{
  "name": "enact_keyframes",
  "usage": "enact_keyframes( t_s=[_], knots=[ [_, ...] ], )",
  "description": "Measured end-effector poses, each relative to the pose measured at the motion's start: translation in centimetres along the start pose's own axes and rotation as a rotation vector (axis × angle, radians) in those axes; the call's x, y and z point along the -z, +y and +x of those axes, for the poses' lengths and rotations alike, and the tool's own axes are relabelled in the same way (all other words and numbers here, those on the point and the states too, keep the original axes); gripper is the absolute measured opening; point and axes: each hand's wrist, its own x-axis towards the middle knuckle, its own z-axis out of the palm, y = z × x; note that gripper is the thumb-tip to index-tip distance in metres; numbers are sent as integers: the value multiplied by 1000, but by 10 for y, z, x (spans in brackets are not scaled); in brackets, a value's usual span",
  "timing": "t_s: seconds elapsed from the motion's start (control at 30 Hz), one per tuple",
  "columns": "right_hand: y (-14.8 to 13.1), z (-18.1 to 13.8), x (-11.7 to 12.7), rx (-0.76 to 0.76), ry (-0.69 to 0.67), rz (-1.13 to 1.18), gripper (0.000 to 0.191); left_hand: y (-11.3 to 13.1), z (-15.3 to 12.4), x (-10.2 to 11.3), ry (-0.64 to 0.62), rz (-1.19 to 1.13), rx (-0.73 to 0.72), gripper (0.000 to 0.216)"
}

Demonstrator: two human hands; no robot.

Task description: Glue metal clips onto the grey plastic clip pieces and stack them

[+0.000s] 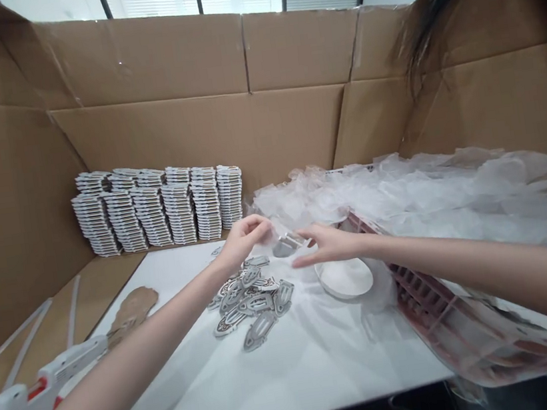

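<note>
Pinching, thumb against bent fingers, the left hand (251, 232) grips the edge of a clear plastic bag (278, 226), its outline soft with blur. Opposite it, the right hand (326, 244) has its thumb parted from the fingers, and the fingertips meet the end of a shiny silver clip (286, 244) beside the bag; whether they grip that clip, and whether it lies inside the bag, I cannot tell.

Both forearms reach forward and inward over the white counter (277, 386), the left one rising diagonally from the lower corner, the right one running in nearly level from the side. The hands face each other, near but apart, above the counter.

Just below them lies a loose heap of flat metal clips (253, 302), grey, pointed at the ends and slotted, overlapping at all angles. A white bowl (344, 279) stands below the right hand, near a pink plastic basket (432, 318). A white glue gun (49, 379) with red parts shows beyond the left forearm.
</note>
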Motion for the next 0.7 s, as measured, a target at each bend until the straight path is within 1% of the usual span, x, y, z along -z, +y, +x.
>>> enact_keyframes(
  t_s=[0.07, 0.13, 0.2, 0.27, 0.33, 0.47, 0.57, 0.7],
  knots=[
    [5, 11, -10, 25, 110, 154, 36, -4, -3, -1, 126, -121, 60, 25],
    [12, 26, -16, 4, 211, 234, 32, -12, -8, 0, 209, -193, 123, 26],
    [19, 43, -19, -56, 280, 216, 31, -20, -15, 5, 226, -199, 206, 27],
    [24, 60, -21, -110, 288, 129, 31, -29, -24, 14, 214, -158, 289, 27],
    [26, 75, -25, -104, 242, 2, 29, -36, -35, 26, 215, -114, 342, 30],
    [19, 98, -33, 25, 69, -248, 25, -47, -59, 49, 301, -33, 324, 36],
    [12, 109, -39, 66, -44, -338, 14, -54, -75, 62, 376, 17, 307, 32],
    [2, 118, -35, 118, -108, -380, 9, -60, -87, 75, 429, 99, 271, 26]
  ],
)
